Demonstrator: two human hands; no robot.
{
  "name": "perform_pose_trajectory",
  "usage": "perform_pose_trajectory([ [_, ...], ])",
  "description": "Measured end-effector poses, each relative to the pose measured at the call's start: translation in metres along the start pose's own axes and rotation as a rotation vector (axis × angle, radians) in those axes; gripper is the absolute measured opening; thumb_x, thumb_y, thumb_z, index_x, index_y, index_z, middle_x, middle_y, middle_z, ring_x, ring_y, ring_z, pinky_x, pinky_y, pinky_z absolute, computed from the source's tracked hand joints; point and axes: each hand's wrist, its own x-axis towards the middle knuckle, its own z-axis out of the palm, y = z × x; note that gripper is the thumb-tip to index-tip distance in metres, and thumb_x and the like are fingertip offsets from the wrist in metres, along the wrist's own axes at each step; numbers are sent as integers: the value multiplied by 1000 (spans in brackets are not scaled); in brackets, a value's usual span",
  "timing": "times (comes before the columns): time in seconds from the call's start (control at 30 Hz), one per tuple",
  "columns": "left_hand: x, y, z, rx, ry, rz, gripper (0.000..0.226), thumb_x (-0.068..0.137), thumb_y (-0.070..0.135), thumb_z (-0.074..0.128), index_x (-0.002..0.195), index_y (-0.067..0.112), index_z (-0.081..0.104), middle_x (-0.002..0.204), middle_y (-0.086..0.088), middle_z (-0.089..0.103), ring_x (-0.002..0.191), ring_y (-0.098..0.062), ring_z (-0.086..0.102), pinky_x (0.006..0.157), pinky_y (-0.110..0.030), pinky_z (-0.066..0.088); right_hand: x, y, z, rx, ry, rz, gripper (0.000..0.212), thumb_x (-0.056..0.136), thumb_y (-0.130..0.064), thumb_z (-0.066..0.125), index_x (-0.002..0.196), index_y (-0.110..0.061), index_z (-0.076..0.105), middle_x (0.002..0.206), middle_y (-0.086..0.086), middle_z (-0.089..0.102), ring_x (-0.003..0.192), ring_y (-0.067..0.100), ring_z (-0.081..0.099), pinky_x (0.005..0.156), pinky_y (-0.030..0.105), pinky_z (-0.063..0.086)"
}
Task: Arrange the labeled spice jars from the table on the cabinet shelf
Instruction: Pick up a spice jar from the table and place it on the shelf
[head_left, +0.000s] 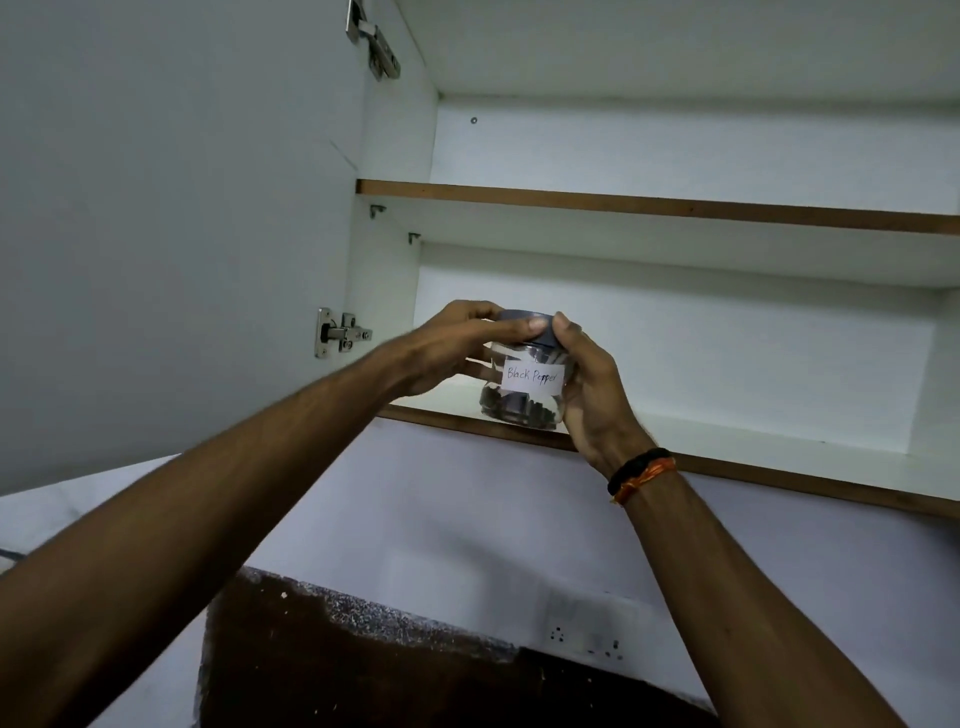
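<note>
Two bare forearms rise from the lower corners of the frame and meet near its centre. The left hand (447, 345) curls over the top and left side of a small clear glass jar with a grey lid and a white paper label reading "Black Pepper" (527, 376), its thumb pressed against the lid's front edge. The right hand (589, 387) grips the jar's right side, with the thumb tip also on the lid. A black and orange thread wristband (641, 475) circles the right wrist. The jar stands upright with dark contents at its bottom, its base at the front edge of the lower white cabinet shelf with a brown wooden edge strip (779, 475), toward the shelf's left end; whether the base fully rests on the shelf cannot be told. Above it, across the upper middle of the frame, runs a second white shelf with a brown edge (649, 205). The open white cabinet door (171, 208) fills the left of the frame, carrying a silver metal hinge (340, 332) at mid-height and another silver hinge (374, 41) at the top. At lower right, a white wall socket plate (592, 642) sits on the pale wall.
</note>
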Motion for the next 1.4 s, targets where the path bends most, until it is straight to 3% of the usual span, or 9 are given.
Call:
perform_pose_trajectory([
  [0.2,24,-6,-9,58,-19,-18,50,78,32,82,119,9,66,108,-8,75,101,-27,72,75,-30,58,16,8,-2,-23,-5,-9,51,102,-46,45,130,-7,62,129,19,65,120,39,61,105,57,47],
  [0.3,33,-10,-17,59,8,-18,50,75,31,83,117,10,65,110,-8,72,103,-28,70,75,-31,58,24,18,-11,-96,154,-1,54,105,-50,34,127,-12,65,120,10,71,115,27,65,101,41,52],
  [0.4,44,-18,-29,75,36,-43,56,70,31,82,117,9,63,113,-10,69,105,-28,67,79,-35,57,29,37,-26,-636,300,-73,48,105,-44,37,108,-10,70,102,7,73,97,21,66,87,35,51],
  [0.5,56,-30,-43,87,63,-76,53,75,26,82,118,6,60,111,-9,68,105,-28,65,81,-37,56,30,56,-39,-1311,251,-241,42,103,-39,42,78,-12,62,78,4,64,76,22,59,67,31,41],
  [0.67,74,-54,-60,72,109,-125,51,78,20,80,121,5,58,112,-11,67,106,-30,64,84,-39,56,31,81,-49,-1730,143,-172,55,103,-48,32,67,-15,58,70,1,57,67,23,59,61,31,42],
  [0.83,95,-79,-76,72,131,-168,55,76,17,81,126,14,56,119,-11,63,108,-31,62,83,-39,57,33,92,-46,-1853,204,-233,58,101,-51,31,53,-20,42,51,-5,42,47,17,41,50,26,25],
  [1.0,109,-114,-86,70,145,-207,54,70,20,85,119,14,64,118,-9,67,111,-32,62,96,-48,53,33,96,-47,-1909,273,-276,56,98,-47,36,51,-19,44,48,-5,38,44,17,37,50,26,24],
  [1.13,123,-128,-92,64,157,-186,39,70,16,84,106,16,70,112,-4,71,111,-29,62,95,-44,52,33,98,-49,-1917,289,-312,53,97,-43,41,50,-18,46,46,-5,38,42,17,35,49,25,23],
  [1.4,156,-126,-114,551,128,-43,25,79,12,80,103,7,78,100,-4,75,95,-17,66,73,-26,53,32,99,-48,-1885,313,-349,49,92,-42,38,49,-19,43,45,-6,35,39,12,26,48,22,11],
])
